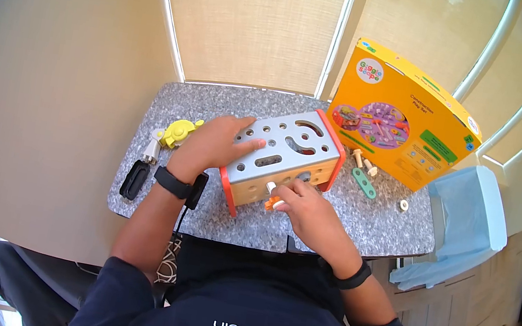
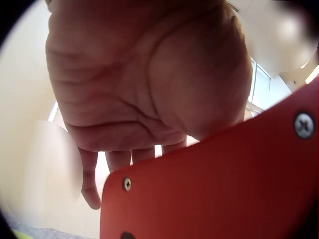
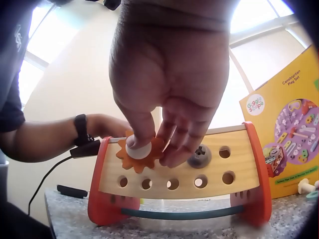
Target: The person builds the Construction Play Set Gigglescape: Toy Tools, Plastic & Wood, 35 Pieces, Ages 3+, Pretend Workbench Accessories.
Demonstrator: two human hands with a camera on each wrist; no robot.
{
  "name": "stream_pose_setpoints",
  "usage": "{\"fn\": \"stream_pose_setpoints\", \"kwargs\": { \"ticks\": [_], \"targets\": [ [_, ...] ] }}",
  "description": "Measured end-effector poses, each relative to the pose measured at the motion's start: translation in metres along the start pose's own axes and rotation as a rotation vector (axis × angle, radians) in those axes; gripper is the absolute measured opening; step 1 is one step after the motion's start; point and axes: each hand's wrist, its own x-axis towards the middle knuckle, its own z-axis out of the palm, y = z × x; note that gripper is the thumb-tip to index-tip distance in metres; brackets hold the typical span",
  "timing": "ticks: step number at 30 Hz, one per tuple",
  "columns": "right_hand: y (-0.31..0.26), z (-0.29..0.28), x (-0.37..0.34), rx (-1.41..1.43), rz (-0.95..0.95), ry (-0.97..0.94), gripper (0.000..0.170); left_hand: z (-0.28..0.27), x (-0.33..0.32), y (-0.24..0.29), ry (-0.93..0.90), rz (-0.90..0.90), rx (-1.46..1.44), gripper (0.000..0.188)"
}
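One toy workbench [image 1: 286, 155] stood on the table [image 1: 394, 234]; the left hand [image 1: 212, 148] rested, fingers extended, on its grey top, while the right hand [image 1: 312, 218] pinched a white-centred orange gear [image 3: 137, 164] by its wooden side, near a grey screw [image 3: 199, 158].

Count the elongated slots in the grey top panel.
3: upper curved slot near the far right corner, lower curved slot below it, straight slot near the front edge. Left hand covers part of the grey top panel; some may be hidden.
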Motion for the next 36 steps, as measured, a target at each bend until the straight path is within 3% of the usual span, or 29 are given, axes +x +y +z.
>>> {"fn": "stream_pose_setpoints", "kwargs": {
  "ticks": [4, 12, 21, 23, 27, 31, 36],
  "targets": [
    [0.001, 0.015, 0.006, -0.079, 0.024, 0.05, 0.027, 0.004, -0.003, -0.003, 0.04, 0.032, 0.035, 0.069],
    [-0.003, 0.02, 0.013, -0.065, 0.152, 0.333, 0.029, 0.004, -0.003, 0.0, 0.089, 0.099, 0.129, 0.066],
    [0.0, 0.024, 0.004, -0.272, 0.219, 0.317, 0.019, 0.021, 0.001, 0.001, 0.152, 0.134, 0.092, 0.063],
    [0.011, 0.018, 0.0, -0.294, 0.247, 0.278, 0.018, 0.026, 0.003, 0.008, 0.179, 0.069, 0.112, 0.063],
    [0.079, -0.015, -0.032, -0.411, 0.431, 0.17, 0.025, 0.027, -0.004, 0.016, 0.13, 0.006, 0.136, 0.06],
    [0.169, -0.079, -0.093, -0.666, 0.822, 0.325, 0.041, 0.029, -0.013, 0.013, 0.171, 0.021, 0.076, 0.057],
    [0.236, -0.103, -0.15, -0.62, 0.969, 0.314, 0.041, 0.022, -0.033, -0.001, 0.187, 0.1, -0.043, 0.068]
  ]
}}
